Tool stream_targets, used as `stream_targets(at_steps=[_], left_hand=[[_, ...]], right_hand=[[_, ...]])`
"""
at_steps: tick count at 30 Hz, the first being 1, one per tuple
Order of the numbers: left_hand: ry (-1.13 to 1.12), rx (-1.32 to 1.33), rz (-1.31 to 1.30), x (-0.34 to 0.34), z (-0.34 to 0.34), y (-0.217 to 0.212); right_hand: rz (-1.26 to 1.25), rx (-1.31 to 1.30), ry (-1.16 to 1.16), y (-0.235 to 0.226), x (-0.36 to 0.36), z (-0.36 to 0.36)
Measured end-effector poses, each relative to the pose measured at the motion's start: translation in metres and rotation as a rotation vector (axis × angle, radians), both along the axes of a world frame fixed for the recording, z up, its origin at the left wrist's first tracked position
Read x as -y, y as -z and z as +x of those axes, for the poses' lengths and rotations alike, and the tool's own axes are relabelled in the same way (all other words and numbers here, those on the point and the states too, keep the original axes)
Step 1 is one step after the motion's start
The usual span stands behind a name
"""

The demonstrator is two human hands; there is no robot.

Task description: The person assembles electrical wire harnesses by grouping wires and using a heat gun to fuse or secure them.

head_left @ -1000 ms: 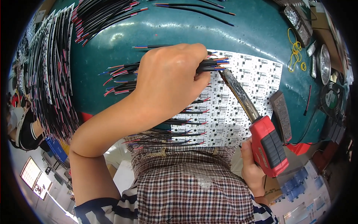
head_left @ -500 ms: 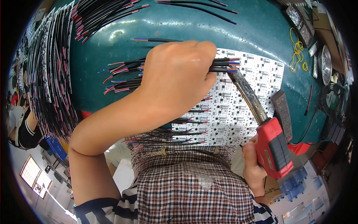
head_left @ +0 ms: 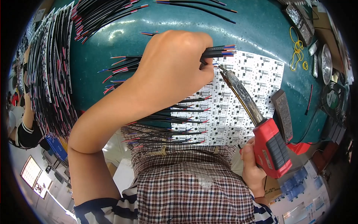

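Observation:
My left hand is closed round several black cables, whose stripped red and blue wire ends stick out to the right. Just below them, a thin wire end emerges from under my fingers over the white circuit board panel. A red-handled soldering iron is gripped in my right hand, and its tip is close by that wire end; whether they touch I cannot tell. Along the panel's left side lie rows of short black cables with red ends. My hand hides part of the panel.
A dark rectangular block rests at the panel's right edge. Long cabled strips hang at the left, and a cable pile lies at the back. Yellow cord, a metal dish and a small fan are at the right.
My left hand has risen slightly up and left with the cables. The iron's tip has shifted left, away from the bundle's ends to the single wire end below.

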State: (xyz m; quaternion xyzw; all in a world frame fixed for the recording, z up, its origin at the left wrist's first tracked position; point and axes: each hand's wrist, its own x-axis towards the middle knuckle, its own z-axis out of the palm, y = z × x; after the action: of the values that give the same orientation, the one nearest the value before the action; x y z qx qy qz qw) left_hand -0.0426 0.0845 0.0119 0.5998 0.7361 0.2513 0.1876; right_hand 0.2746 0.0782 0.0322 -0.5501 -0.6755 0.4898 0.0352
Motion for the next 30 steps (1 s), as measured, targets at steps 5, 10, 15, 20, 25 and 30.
stream_targets(at_steps=[5,10,15,20,25,30], left_hand=[[0.000,-0.011,0.064,0.002,0.002,0.005],[0.017,-0.042,0.059,0.002,0.003,0.006],[0.032,-0.076,0.059,0.002,0.003,0.005],[0.041,-0.085,0.007,0.002,0.006,0.000],[0.036,-0.098,0.017,0.003,0.004,0.003],[0.017,-0.089,0.010,0.006,0.003,0.005]], right_hand=[[-0.061,-0.064,0.095,0.000,0.000,-0.012],[-0.060,-0.076,0.067,0.001,-0.001,-0.016],[0.074,-0.097,0.028,0.002,0.003,-0.007],[-0.036,-0.003,0.026,-0.011,-0.001,-0.004],[0.011,-0.022,0.077,-0.004,0.001,0.001],[0.118,-0.087,-0.027,0.004,0.008,-0.002]])
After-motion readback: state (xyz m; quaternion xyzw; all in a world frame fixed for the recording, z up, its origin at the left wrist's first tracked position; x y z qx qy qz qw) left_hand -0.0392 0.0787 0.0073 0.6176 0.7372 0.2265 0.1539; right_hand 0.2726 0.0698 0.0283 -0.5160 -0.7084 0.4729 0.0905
